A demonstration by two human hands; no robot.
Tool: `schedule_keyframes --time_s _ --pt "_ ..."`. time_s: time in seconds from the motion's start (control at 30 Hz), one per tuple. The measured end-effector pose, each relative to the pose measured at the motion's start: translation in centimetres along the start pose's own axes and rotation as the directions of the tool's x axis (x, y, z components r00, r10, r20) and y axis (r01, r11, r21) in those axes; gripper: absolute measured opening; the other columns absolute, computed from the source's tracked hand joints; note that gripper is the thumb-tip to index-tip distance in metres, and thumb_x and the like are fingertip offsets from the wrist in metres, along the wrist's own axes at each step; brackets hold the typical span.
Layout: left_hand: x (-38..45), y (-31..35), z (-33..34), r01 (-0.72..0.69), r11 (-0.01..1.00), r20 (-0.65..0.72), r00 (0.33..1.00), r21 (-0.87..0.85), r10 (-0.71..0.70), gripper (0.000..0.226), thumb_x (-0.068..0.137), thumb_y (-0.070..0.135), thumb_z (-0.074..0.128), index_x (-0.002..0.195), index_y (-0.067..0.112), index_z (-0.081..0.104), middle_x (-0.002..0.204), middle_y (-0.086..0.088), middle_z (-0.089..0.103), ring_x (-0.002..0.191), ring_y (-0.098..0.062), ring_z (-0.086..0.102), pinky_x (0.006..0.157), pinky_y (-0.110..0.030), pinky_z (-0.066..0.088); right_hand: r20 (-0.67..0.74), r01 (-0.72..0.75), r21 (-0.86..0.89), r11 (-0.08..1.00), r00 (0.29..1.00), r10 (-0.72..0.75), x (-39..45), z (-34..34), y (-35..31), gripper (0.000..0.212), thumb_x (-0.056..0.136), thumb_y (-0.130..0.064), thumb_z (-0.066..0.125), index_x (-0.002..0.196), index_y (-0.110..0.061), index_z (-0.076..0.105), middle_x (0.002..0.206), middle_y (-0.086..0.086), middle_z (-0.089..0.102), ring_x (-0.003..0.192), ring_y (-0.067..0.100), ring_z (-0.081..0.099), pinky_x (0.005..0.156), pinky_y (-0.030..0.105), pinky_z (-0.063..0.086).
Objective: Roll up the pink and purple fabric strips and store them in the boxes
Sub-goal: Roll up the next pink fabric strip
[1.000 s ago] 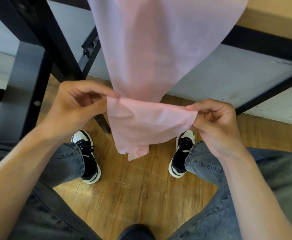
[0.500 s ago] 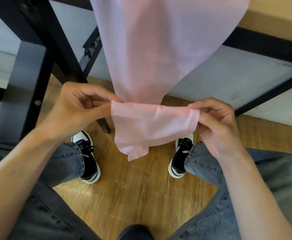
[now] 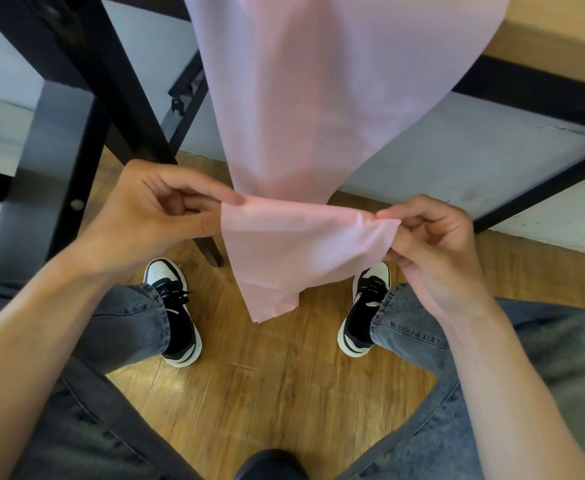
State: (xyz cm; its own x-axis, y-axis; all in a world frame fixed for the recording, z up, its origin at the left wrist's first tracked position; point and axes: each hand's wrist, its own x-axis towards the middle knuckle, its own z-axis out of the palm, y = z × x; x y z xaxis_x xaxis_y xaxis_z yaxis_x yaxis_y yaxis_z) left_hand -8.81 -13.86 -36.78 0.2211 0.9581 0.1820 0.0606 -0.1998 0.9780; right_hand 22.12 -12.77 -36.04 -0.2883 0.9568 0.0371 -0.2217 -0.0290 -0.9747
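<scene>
At centre left of the frame, the left hand [image 3: 152,216] pinches the left edge of the pink fabric strip [image 3: 298,251], which hangs down from the top of the frame and folds at mid-frame. At centre right, the right hand [image 3: 433,247] pinches the strip's bunched right edge.

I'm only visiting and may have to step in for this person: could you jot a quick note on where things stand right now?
Left hand pinches the left edge of the pink fabric strip; right hand pinches its bunched right edge.
The strip hangs down from the table edge above; its lower end is folded over between the hands, above the wooden floor.
Done: only a first fold or turn.
Left: roll it up, box it. No purple strip or boxes in view.
</scene>
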Motion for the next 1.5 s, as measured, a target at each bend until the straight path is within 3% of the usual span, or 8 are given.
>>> schedule_keyframes --time_s 0.17,0.37,0.6,0.73,0.93,1.1,1.33,1.5 --pt "0.1 0.5 0.8 -0.036 0.991 -0.030 0.999 0.127 0.040 0.027 0.079 0.001 0.073 0.103 0.012 0.070 0.098 0.005 0.078 0.088 -0.013 0.077 0.075 -0.019 0.060 -0.055 0.023 -0.080 0.997 0.998 -0.028 0.1 0.1 0.2 0.014 0.079 -0.014 0.072 0.081 -0.027 0.076 0.088 -0.001 0.075 0.085 0.016 0.070 0.066 0.029 0.058" --pt "0.0 0.3 1.2 -0.047 0.988 -0.046 0.997 0.150 0.054 0.017 0.083 0.011 0.073 0.100 0.012 0.070 0.097 -0.002 0.077 0.090 -0.021 0.076 0.082 -0.030 0.062 -0.086 0.004 -0.086 0.996 0.996 -0.012 0.1 0.0 0.4 0.036 0.082 0.004 0.060 0.083 -0.029 0.075 0.072 -0.001 0.069 0.066 0.011 0.064 0.055 0.021 0.051" --pt "0.1 0.2 1.2 -0.080 0.995 -0.019 0.997 0.068 0.081 0.025 0.086 0.001 0.067 0.109 0.009 0.067 0.098 0.000 0.077 0.091 -0.020 0.075 0.083 -0.028 0.061 0.021 -0.078 0.121 0.990 0.997 0.077 0.1 -0.2 0.3 0.014 0.074 -0.010 0.080 0.082 -0.022 0.082 0.075 -0.003 0.074 0.070 0.008 0.069 0.059 0.018 0.055" --pt "0.1 0.1 0.7 -0.048 0.998 -0.029 0.998 -0.031 0.047 0.012 0.088 0.013 0.070 0.098 0.011 0.075 0.094 0.005 0.078 0.087 -0.015 0.076 0.077 -0.024 0.060 0.118 -0.126 0.166 0.978 0.987 0.107 0.2 -0.6 0.3 0.029 0.068 -0.028 0.089 0.096 -0.023 0.082 0.089 -0.005 0.078 0.083 0.007 0.073 0.071 0.020 0.059" --pt "0.0 0.4 0.7 0.020 0.965 0.006 1.000 -0.263 -0.019 0.019 0.083 0.035 0.080 0.100 0.025 0.079 0.091 0.001 0.079 0.080 -0.015 0.076 0.071 -0.026 0.061 -0.019 -0.046 0.059 0.997 0.999 0.048 -0.1 0.4 0.1 0.013 0.067 -0.023 0.079 0.079 -0.030 0.082 0.076 -0.008 0.076 0.070 0.005 0.071 0.060 0.019 0.056" --pt "-0.1 0.4 0.3 0.068 0.960 0.055 0.997 -0.272 -0.055 0.023 0.078 0.039 0.085 0.097 0.025 0.081 0.096 0.000 0.079 0.087 -0.017 0.076 0.075 -0.027 0.061 -0.031 0.001 -0.088 0.996 1.000 -0.004 -0.1 0.4 0.2 0.015 0.077 -0.012 0.075 0.082 -0.026 0.077 0.087 -0.001 0.075 0.084 0.016 0.071 0.066 0.027 0.057" --pt "-0.1 -0.2 0.8 0.048 0.999 0.020 0.999 -0.016 -0.047 0.023 0.081 0.005 0.070 0.104 0.006 0.071 0.095 -0.006 0.078 0.087 -0.022 0.076 0.080 -0.028 0.062 -0.069 -0.047 -0.051 0.998 0.997 0.044 0.0 0.3 0.3 0.030 0.084 0.011 0.053 0.085 -0.017 0.065 0.073 0.002 0.068 0.065 0.012 0.065 0.051 0.021 0.051" --pt "0.1 -0.1 1.4 0.007 1.000 0.005 1.000 0.018 -0.007 0.020 0.086 0.003 0.066 0.106 0.008 0.068 0.097 0.001 0.077 0.092 -0.017 0.075 0.082 -0.024 0.059 -0.069 -0.054 -0.009 0.998 0.996 0.053 -0.1 0.2 0.5 0.048 0.089 0.014 0.051 0.072 -0.022 0.078 0.070 -0.003 0.069 0.062 0.009 0.062 0.052 0.019 0.049"
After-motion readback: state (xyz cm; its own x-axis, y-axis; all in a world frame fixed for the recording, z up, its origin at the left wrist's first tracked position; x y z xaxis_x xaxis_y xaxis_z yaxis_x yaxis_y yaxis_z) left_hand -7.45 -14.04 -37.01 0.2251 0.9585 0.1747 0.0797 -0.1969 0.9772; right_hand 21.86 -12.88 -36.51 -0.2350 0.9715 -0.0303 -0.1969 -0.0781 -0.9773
